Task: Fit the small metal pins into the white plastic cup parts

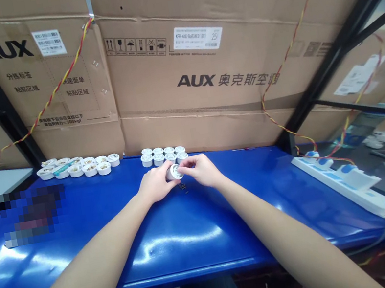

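Note:
My left hand is closed around a small white round plastic piece, tilted so its face with dark slots shows. The thumb and fingertips of my right hand are pinched together at the right edge of that face. Whatever lies between those fingertips is too small to make out. Just below the hands, several tiny dark pieces, perhaps screws, lie scattered on the blue table. Behind the hands stand two rows of white round pieces with their flat faces up.
At the back left, several white round cups hold small parts. A blurred dark object lies on the left. A white power strip with plugs runs along the right edge, near twisted wires. Large cardboard boxes form the back wall.

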`<state>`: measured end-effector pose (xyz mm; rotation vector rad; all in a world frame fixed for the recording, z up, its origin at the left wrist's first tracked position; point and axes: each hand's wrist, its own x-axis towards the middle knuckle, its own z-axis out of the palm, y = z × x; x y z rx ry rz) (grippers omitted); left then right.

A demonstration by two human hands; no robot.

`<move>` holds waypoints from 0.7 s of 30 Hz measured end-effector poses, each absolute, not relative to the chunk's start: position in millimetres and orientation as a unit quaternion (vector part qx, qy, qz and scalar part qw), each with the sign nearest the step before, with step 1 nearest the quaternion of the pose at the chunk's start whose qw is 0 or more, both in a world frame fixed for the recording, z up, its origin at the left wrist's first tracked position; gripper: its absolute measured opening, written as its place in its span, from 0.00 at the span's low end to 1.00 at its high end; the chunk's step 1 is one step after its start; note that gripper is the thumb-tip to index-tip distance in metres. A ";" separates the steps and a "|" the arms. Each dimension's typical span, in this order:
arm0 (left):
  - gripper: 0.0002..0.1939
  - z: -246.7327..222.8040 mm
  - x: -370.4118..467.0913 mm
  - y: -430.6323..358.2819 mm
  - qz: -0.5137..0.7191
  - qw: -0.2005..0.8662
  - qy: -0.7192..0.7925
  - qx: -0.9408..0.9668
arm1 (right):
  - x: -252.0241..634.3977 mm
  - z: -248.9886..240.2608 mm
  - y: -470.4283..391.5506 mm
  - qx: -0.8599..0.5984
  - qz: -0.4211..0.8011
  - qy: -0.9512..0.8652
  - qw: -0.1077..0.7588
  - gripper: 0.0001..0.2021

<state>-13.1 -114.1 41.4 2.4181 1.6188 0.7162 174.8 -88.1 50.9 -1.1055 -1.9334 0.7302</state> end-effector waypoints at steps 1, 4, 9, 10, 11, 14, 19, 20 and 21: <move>0.22 41.6 -12.9 -114.3 0.240 0.073 0.538 0.805 | 175.0 51.3 -88.1 -0.434 0.298 -0.755 0.392 0.10; 0.22 42.6 -12.3 -115.6 0.251 0.074 0.530 0.807 | 175.3 52.2 -88.8 -0.427 0.367 -0.727 0.393 0.13; 0.21 43.2 -12.3 -116.7 0.283 0.091 0.493 0.817 | 173.9 48.1 -88.2 -0.376 0.496 -0.668 0.409 0.21; 0.21 42.9 -12.7 -116.5 0.292 0.096 0.486 0.819 | 173.4 46.8 -87.7 -0.365 0.513 -0.659 0.412 0.21; 0.21 42.6 -13.1 -116.1 0.300 0.098 0.479 0.819 | 173.0 45.7 -87.3 -0.358 0.527 -0.651 0.412 0.21; 0.22 41.1 -14.1 -115.0 0.317 0.092 0.466 0.821 | 172.4 44.3 -87.4 -0.359 0.523 -0.650 0.418 0.20; 0.24 39.6 -13.2 -113.6 0.311 0.063 0.489 0.812 | 169.1 48.6 -95.5 -0.353 0.292 -0.782 0.423 0.26; 0.24 39.7 -13.3 -112.6 0.309 0.059 0.497 0.809 | 168.2 49.7 -97.1 -0.354 0.246 -0.801 0.416 0.25; 0.25 39.7 -14.1 -110.9 0.305 0.059 0.500 0.808 | 167.8 50.5 -98.0 -0.361 0.212 -0.811 0.408 0.24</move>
